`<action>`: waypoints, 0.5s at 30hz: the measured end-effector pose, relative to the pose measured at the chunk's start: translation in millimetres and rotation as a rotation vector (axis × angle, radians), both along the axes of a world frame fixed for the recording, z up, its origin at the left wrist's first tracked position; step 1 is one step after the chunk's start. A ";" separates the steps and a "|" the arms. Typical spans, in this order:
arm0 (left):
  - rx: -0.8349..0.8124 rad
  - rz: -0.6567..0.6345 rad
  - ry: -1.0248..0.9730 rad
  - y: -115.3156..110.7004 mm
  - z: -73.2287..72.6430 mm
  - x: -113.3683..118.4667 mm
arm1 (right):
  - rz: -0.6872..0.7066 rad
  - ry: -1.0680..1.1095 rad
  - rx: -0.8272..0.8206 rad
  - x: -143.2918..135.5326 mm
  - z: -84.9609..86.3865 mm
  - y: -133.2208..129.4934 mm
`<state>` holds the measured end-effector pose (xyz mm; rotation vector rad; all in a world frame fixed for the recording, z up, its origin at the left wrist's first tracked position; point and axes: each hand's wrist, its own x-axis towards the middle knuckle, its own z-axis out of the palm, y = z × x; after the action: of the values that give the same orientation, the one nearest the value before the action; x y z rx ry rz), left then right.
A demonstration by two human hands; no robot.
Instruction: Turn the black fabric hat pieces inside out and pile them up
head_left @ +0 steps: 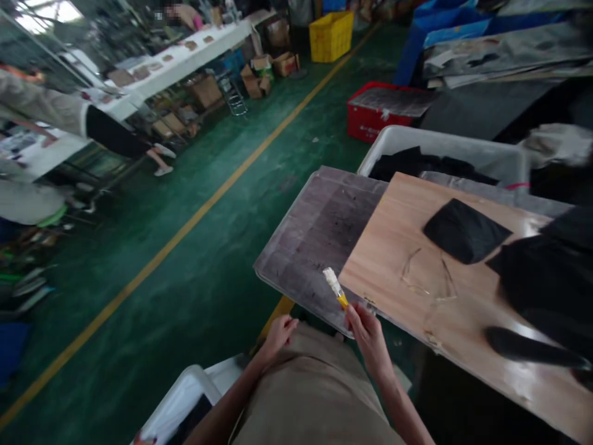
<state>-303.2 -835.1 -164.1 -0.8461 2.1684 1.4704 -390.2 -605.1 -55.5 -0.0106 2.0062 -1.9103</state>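
My right hand [365, 330] is closed around the yellow handle of a brush [333, 283], whose pale bristles point up and left over the corner of a dark grey board [301, 241]. My left hand [280, 332] is curled in front of my body, left of the board; whatever its fingers hold, if anything, is hidden. To the right, a light wooden board [375, 247] overlaps the grey one. On it lie a black folded piece [466, 230], larger black material [551, 284] and a long dark object [532, 346].
A white bin [393, 139] with black pieces stands behind the boards, near a red crate [365, 117] and a yellow crate [331, 38]. Another white bin [185, 392] is at lower left. People are at a long white table [171, 71] across the green floor.
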 end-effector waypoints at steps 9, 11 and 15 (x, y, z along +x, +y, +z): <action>0.014 0.319 -0.066 -111.2 -43.5 24.5 | 0.191 0.059 0.086 -47.4 -4.5 -139.8; 0.035 0.357 -0.049 -150.5 -53.8 13.3 | 0.191 0.057 0.086 -59.7 -12.3 -185.3; 0.109 0.420 -0.015 -245.3 -62.0 -7.8 | 0.187 0.025 0.087 -81.2 -26.0 -292.2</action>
<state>-311.0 -1080.4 -226.1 -1.3259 1.9560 1.7464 -471.5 -897.3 -81.5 -0.1939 2.0253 -1.7153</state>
